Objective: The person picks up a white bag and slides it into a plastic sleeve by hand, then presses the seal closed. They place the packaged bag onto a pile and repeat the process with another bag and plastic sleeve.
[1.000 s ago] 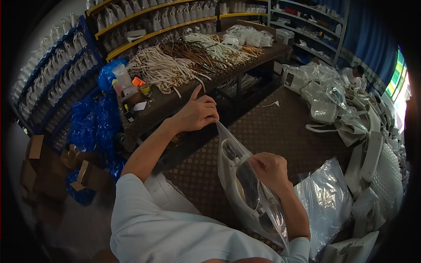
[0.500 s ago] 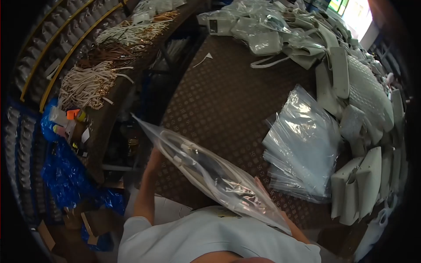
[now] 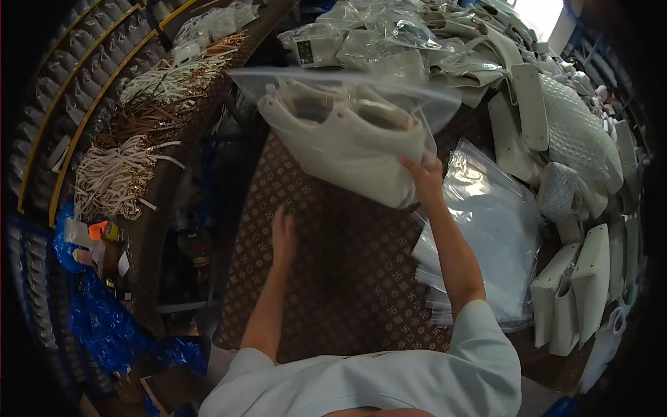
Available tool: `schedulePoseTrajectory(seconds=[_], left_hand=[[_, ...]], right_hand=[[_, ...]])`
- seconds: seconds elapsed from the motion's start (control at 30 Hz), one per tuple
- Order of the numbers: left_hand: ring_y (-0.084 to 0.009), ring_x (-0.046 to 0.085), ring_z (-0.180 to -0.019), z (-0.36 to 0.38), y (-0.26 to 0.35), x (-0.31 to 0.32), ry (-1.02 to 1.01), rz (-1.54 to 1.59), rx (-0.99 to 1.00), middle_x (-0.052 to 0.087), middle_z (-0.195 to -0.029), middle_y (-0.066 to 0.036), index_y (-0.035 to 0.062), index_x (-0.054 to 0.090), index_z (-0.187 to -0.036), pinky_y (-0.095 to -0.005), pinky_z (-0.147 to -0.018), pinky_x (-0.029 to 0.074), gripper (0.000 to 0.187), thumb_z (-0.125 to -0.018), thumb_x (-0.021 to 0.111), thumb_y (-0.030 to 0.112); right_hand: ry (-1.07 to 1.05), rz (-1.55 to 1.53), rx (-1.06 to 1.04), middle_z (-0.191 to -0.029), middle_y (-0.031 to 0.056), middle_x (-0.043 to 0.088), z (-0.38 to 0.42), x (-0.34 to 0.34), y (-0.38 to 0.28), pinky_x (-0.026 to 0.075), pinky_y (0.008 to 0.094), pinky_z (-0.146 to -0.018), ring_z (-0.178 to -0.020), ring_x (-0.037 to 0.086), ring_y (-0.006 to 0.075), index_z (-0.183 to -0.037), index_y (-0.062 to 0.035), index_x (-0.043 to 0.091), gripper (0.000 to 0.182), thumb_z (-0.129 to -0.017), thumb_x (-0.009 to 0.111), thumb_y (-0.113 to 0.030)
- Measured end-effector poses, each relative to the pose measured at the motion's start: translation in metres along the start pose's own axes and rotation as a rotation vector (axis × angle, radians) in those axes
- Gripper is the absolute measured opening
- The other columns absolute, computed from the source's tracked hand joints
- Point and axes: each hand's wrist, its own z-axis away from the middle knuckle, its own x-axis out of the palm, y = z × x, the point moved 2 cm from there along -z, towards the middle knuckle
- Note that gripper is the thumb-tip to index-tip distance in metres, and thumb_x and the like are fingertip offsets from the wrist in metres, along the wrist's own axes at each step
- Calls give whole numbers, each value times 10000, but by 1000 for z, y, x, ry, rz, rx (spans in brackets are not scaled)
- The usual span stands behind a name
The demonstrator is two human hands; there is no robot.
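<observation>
Your right hand (image 3: 425,174) has its fingers closed on the plastic-covered white handbag's (image 3: 347,156) right end; your left hand (image 3: 283,236), fingers open, hovers nearer, above the counter (image 3: 347,299).

At my right fingers (image 3: 413,167): handbag (image 3: 347,149), smooth, matt; around it, plastic bag (image 3: 440,105), clear, glossy. Beside them: plastic sleeves (image 3: 495,240), glossy, smooth.

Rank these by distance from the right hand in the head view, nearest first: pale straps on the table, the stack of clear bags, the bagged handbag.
From the right hand:
1. Bagged handbag: in its grip, at the bag's right end.
2. Stack of clear bags: just right of the forearm.
3. Pale straps: far left, on the table.
</observation>
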Motion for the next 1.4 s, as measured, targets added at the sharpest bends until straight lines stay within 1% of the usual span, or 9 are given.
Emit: schedulePoseTrajectory(seconds=[0.1, 0.57, 0.67, 0.8, 0.9, 1.0, 1.1, 1.17, 1.4], left_hand=[[-281, 230, -1329, 43, 6, 31, -183, -808, 250, 313, -1415, -65, 120, 424, -1293, -528, -1081, 109, 446, -927, 405, 373], [-232, 253, -1325, 33, -7, 36, -181, -741, 287, 360, -1393, -51, 110, 494, -1235, -488, -1093, 118, 385, -926, 427, 329], [-230, 256, -1323, 34, -18, 31, -133, -797, 274, 359, -1393, -54, 110, 492, -1240, -489, -1092, 131, 381, -948, 377, 327], [-229, 259, -1321, 32, -23, 29, -140, -766, 300, 357, -1392, -54, 109, 489, -1240, -486, -1093, 137, 389, -953, 357, 337], [-227, 256, -1322, 30, -26, 28, -151, -811, 306, 351, -1395, -50, 116, 478, -1248, -484, -1094, 142, 398, -953, 344, 347], [-223, 249, -1324, 28, -25, 29, -156, -848, 318, 319, -1413, -47, 125, 466, -1258, -483, -1093, 147, 402, -954, 330, 351], [-237, 240, -1328, 24, -24, 37, -132, -922, 292, 283, -1431, -47, 135, 458, -1266, -486, -1090, 148, 414, -945, 336, 368], [-269, 262, -1313, 20, -21, 36, -168, -937, 152, 272, -1431, -80, 104, 473, -1250, -457, -1072, 204, 405, -925, 405, 335], [-305, 357, -1243, 57, 14, 45, -514, -349, 52, 393, -1332, -162, 14, 559, -1129, -403, -999, 332, 323, -873, 511, 205]], right_hand=[[-102, -73, 45, -961, 44, 636, -76, -3, 29, 476, 273, -729, -824, 593, 139, -1083, 8, 599, 345, -768, 682, -104], [-339, 353, 193, -1227, 118, 518, -165, -23, 65, 333, 344, -984, -1143, 467, 250, -1281, -23, 442, 704, -708, 744, -300], [-79, 477, 208, -1351, 154, 390, -96, -34, 28, 287, 351, -1028, -1252, 360, 281, -1370, -44, 288, 847, -709, 736, -326], [231, 1025, -342, -1374, 173, 339, 27, -128, -27, 269, 379, -1049, -1281, 311, 324, -1363, -60, 286, 815, -723, 727, -306], [936, 1274, -579, -1264, 178, 446, 156, -256, -123, 304, 399, -1010, -1194, 404, 331, -1274, -26, 397, 637, -747, 707, -202], [1696, 1495, -494, -1260, 245, 426, 311, -385, -212, 314, 419, -1000, -1183, 399, 383, -1236, 71, 399, 676, -788, 650, -369], [2052, 1014, -70, -1317, 240, 375, 396, -454, -255, 315, 441, -997, -1223, 364, 370, -1267, 82, 359, 784, -752, 677, -417], [1927, 345, 158, -1368, 203, 331, 410, -484, -253, 311, 468, -996, -1257, 329, 360, -1297, 43, 349, 855, -711, 698, -472], [1682, -35, 313, -1323, 108, 390, 377, -472, -262, 374, 415, -930, -1120, 455, 284, -1259, -58, 432, 772, -674, 747, -451]])
